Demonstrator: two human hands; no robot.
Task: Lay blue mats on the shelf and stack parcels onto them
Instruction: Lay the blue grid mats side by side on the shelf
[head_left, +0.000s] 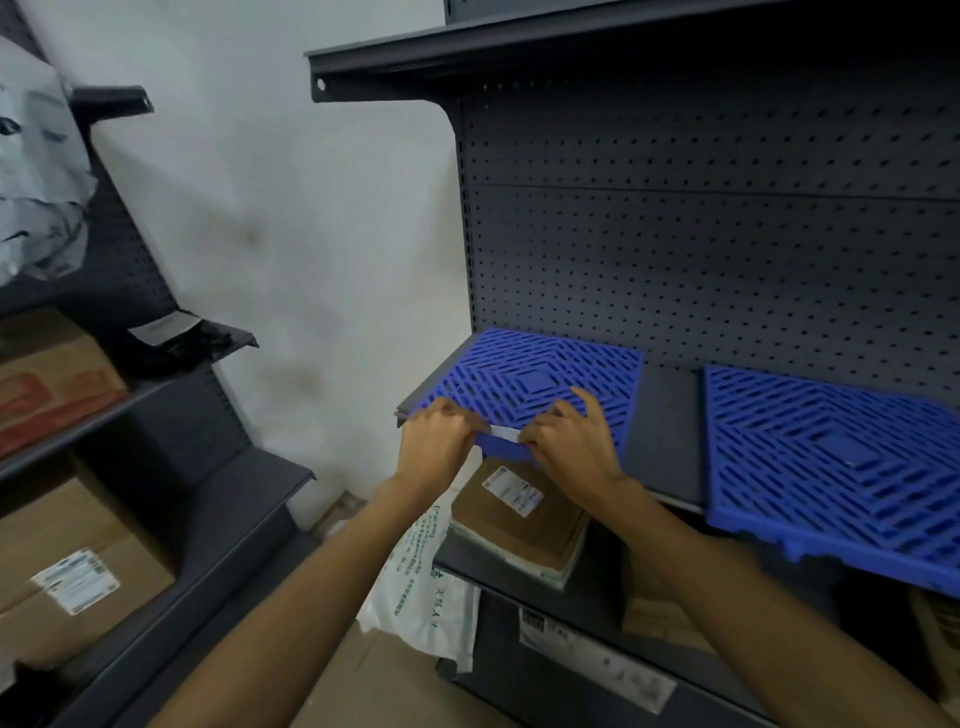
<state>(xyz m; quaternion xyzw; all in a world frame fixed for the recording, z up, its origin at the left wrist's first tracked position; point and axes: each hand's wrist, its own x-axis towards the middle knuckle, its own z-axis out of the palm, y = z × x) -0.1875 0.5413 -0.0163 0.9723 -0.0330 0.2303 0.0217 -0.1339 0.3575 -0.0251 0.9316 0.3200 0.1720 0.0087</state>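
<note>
— Mats, we judge, are the step in hand. In the head view the left mat (535, 379) lies at the left end of the shelf (665, 415), close against the pegboard back (727, 234), and both our hands are at its front edge.

— How do we hold it?

— Our left hand (439, 436) has its fingers curled over the mat's near left corner. Our right hand (571, 441) grips the same edge further right, fingers spread on top and thumb at the rim. Between them shows a white strip (504, 432); we cannot tell whether it belongs to the mat or the shelf.

— And the other one?

— The right mat (841, 457) lies apart from the first, with bare shelf between them, and its front edge hangs out past the shelf's lip.

— Parcels?

— None on either mat. A brown parcel (519, 514) lies on the lower shelf (545, 597) just under our hands, with a white bag (431, 587) beside it. Cardboard boxes (67, 566) sit on the rack to the left.

— So what does the next move call for?

— Squaring the left mat with the shelf front and letting go, we reckon, then pushing the right mat back so it cannot tip under load. Only after that should we reach down for the brown parcel and set it flat on a mat.
</note>
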